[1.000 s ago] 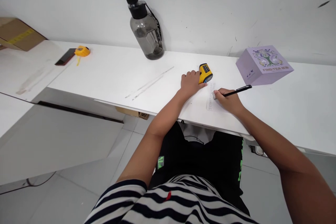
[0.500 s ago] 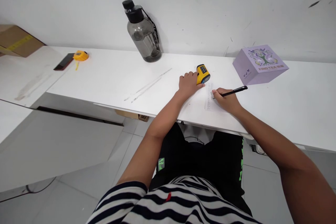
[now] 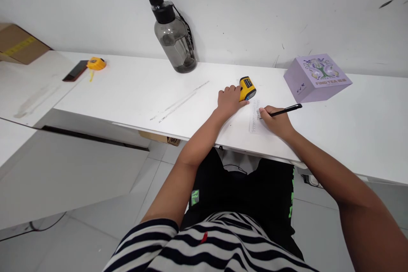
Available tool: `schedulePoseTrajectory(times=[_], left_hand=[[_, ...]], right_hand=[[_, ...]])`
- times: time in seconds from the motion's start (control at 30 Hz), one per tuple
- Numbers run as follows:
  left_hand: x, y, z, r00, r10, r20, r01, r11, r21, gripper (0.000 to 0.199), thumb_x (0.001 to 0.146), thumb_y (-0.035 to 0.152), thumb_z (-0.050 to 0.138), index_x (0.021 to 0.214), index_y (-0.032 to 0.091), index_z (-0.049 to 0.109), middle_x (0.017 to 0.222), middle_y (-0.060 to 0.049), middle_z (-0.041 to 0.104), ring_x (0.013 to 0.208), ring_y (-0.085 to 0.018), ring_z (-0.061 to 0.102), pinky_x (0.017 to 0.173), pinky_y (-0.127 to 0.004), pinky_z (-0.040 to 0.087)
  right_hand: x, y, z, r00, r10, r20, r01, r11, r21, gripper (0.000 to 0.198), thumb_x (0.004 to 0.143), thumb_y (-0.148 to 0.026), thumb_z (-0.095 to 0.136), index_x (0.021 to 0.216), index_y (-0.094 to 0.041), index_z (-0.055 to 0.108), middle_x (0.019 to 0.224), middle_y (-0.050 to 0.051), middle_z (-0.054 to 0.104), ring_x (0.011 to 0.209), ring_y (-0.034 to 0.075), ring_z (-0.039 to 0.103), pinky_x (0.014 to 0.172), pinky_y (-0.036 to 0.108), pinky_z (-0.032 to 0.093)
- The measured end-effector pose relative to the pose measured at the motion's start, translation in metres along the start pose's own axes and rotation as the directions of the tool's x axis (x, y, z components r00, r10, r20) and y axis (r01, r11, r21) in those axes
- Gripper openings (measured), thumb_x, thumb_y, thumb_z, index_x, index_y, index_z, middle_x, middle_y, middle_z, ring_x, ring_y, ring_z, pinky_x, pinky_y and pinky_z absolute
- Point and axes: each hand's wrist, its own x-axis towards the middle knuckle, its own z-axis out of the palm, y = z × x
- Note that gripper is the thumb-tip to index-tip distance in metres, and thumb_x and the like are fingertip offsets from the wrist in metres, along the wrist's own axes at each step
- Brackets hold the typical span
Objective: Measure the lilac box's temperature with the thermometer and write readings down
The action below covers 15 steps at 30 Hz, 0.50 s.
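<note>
My right hand (image 3: 278, 122) is closed around a black pen (image 3: 287, 109), its lower end down at a small sheet of paper (image 3: 256, 125) covered in rows of handwriting. The pen's tip is hidden by the fingers. On the table just left of the paper, my left hand (image 3: 229, 100) has its fingers wrapped round a yellow-and-black handheld device (image 3: 247, 89), with the thumb stretched along its near side. What kind of device it is I cannot make out for sure.
A grey water bottle (image 3: 175, 42) stands by the wall on the white table (image 3: 191, 114). To the right sits a purple tea box (image 3: 315, 78). Far left are a yellow tape measure (image 3: 96, 63), a dark flat object (image 3: 75, 71) and a cardboard box (image 3: 24, 44).
The camera view has shifted slightly. My right hand and pen are a touch further right in the picture; the left hand keeps its hold on the device.
</note>
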Motion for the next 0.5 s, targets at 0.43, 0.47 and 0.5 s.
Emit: schedulePoseTrajectory(times=[0.43, 0.47, 0.5], left_hand=[[0.0028, -0.0037, 0.0063, 0.999, 0.014, -0.043, -0.014, 1.000, 0.000, 0.065, 0.094, 0.058, 0.062, 0.145, 0.019, 0.048, 0.140, -0.013, 0.059, 0.129, -0.031, 0.052, 0.103, -0.041, 0.041], [0.0025, -0.0038, 0.0064, 0.999, 0.016, -0.045, -0.015, 1.000, 0.004, 0.064, 0.095, 0.058, 0.061, 0.145, 0.020, 0.048, 0.140, -0.013, 0.059, 0.129, -0.031, 0.052, 0.103, -0.041, 0.041], [0.0021, -0.0038, 0.0065, 0.999, 0.016, -0.047, -0.015, 1.000, 0.009, 0.063, 0.095, 0.058, 0.061, 0.144, 0.020, 0.049, 0.139, -0.012, 0.060, 0.128, -0.031, 0.053, 0.103, -0.041, 0.042]], right_hand=[[0.0009, -0.0004, -0.0032, 0.998, 0.056, -0.012, -0.054, 0.993, 0.107, 0.045, 0.085, -0.053, 0.055, 0.053, -0.023, 0.046, 0.050, -0.001, 0.044, 0.053, 0.015, 0.042, 0.054, 0.030, 0.034], [0.0021, 0.0012, -0.0052, 0.997, 0.064, -0.047, -0.058, 0.991, 0.123, 0.046, 0.086, -0.057, 0.055, 0.056, -0.023, 0.051, 0.051, 0.000, 0.047, 0.054, 0.016, 0.046, 0.055, 0.031, 0.037], [0.0037, 0.0033, -0.0076, 0.994, 0.068, -0.087, -0.056, 0.989, 0.134, 0.047, 0.087, -0.061, 0.054, 0.059, -0.022, 0.056, 0.052, 0.001, 0.051, 0.056, 0.017, 0.050, 0.057, 0.031, 0.040]])
